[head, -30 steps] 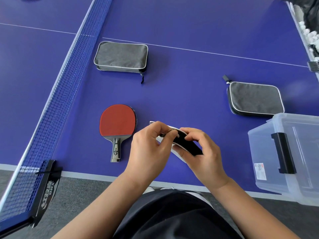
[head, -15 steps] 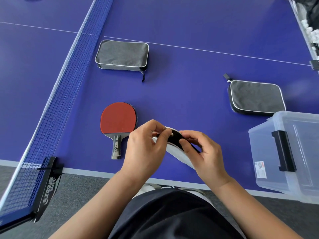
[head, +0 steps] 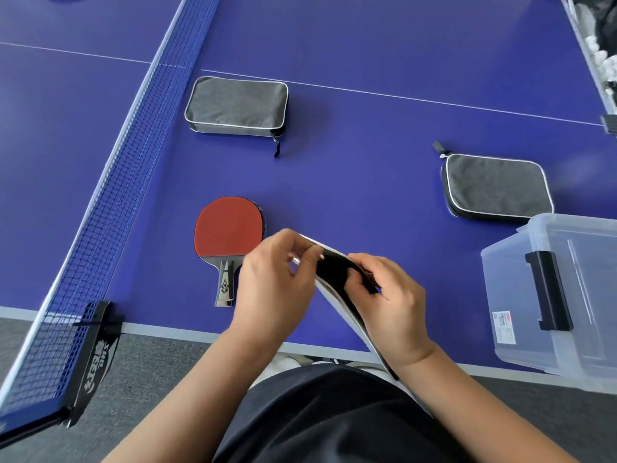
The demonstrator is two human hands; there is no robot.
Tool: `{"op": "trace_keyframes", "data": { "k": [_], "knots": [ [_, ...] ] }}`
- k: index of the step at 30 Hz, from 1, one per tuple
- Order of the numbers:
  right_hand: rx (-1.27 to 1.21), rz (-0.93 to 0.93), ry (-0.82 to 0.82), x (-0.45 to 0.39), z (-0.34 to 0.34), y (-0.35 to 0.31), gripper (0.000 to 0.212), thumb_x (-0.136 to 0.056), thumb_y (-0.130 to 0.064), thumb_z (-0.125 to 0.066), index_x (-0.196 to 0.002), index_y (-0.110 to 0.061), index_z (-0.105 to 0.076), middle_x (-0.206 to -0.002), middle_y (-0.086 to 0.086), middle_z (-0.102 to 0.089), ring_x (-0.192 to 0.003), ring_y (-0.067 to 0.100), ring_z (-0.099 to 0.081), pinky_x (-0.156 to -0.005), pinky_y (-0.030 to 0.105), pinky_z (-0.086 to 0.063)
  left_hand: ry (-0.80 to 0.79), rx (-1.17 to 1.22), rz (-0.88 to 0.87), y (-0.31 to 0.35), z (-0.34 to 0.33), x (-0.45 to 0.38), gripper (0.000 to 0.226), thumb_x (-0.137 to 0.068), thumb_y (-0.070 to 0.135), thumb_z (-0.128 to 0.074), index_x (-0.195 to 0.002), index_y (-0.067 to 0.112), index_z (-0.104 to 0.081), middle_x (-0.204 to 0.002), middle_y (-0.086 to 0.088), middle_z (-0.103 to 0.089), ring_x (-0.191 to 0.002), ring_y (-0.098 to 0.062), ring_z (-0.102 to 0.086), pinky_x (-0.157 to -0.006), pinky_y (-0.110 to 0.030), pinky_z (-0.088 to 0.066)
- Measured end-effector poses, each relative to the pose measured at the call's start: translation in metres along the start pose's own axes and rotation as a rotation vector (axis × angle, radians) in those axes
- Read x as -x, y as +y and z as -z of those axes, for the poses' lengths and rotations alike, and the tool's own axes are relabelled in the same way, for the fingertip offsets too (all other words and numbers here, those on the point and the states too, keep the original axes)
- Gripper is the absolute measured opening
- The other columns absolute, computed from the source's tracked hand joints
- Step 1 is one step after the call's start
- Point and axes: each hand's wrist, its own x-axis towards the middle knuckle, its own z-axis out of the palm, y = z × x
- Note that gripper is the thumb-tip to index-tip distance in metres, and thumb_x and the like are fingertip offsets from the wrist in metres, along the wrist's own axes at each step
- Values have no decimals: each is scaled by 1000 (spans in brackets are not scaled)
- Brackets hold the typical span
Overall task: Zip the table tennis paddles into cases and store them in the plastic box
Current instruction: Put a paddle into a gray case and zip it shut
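Both hands hold a paddle case (head: pixel 337 282) on edge over the near table edge; its black side and white piping show. My left hand (head: pixel 273 285) pinches its top end, where the fingertips hide the zipper. My right hand (head: pixel 394 302) grips the case's side, thumb on the black face. A red paddle (head: pixel 228 228) lies flat just left of my left hand, handle toward me. Two more grey cases lie shut on the table, one at the back (head: pixel 237 106) and one at the right (head: pixel 495 185). The clear plastic box (head: pixel 521 315) stands at the right table edge.
The blue net (head: pixel 110 195) runs from the far middle to its black clamp (head: pixel 95 359) at the near left edge. White balls (head: pixel 601 61) lie beyond the table's right edge. The box's lid carries a black latch (head: pixel 547 289). Grey floor lies below the table.
The case has tilted up onto its edge and now reaches down toward my lap. My hands have shifted slightly along it; the other things have not moved.
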Motion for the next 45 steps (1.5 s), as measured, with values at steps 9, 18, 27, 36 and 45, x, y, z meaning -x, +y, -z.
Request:
{"op": "trace_keyframes", "data": {
  "k": [9,18,27,36,45],
  "knots": [
    [-144,-132,-72,5,13,11,11,-86,-5,-62,-95,-3,-68,-89,-15,-63,-84,-4,-60,-77,11,-48,5,-43,147,-24,9,-23,11,-92,28,-66,-84,21,-64,-86,13,-70,-79,-12,-66,-67,-17,-46],
    [-4,38,-364,-8,9,-6,27,-87,-33,-66,-107,-16,-67,-126,-1,-63,-109,16,-64,-82,34,-57,2,-33,61,-13,6,-18,17,-90,26,-69,-76,26,-60,-73,17,-66,-74,0,-64,-61,-8,-41],
    [-110,73,-178,10,25,7,10,-85,-8,-73,-93,-3,-72,-107,6,-70,-99,20,-68,-84,34,-56,-16,-22,191,-38,9,-37,13,-88,28,-71,-77,23,-68,-69,15,-69,-70,2,-63,-59,-6,-39],
    [-97,-13,-36,16,24,7,11,-78,1,-77,-87,3,-72,-102,8,-71,-95,19,-69,-85,28,-55,-55,19,164,-37,-4,-40,8,-89,31,-71,-83,26,-73,-76,16,-70,-72,4,-62,-62,-11,-42],
    [-26,-128,-9,5,8,-7,16,-83,-6,-75,-99,-1,-71,-108,5,-64,-100,11,-62,-88,18,-48,37,71,-2,-22,-8,-22,29,-85,38,-74,-110,24,-67,-102,12,-59,-87,-5,-62,-73,-16,-52]
  ]
}}
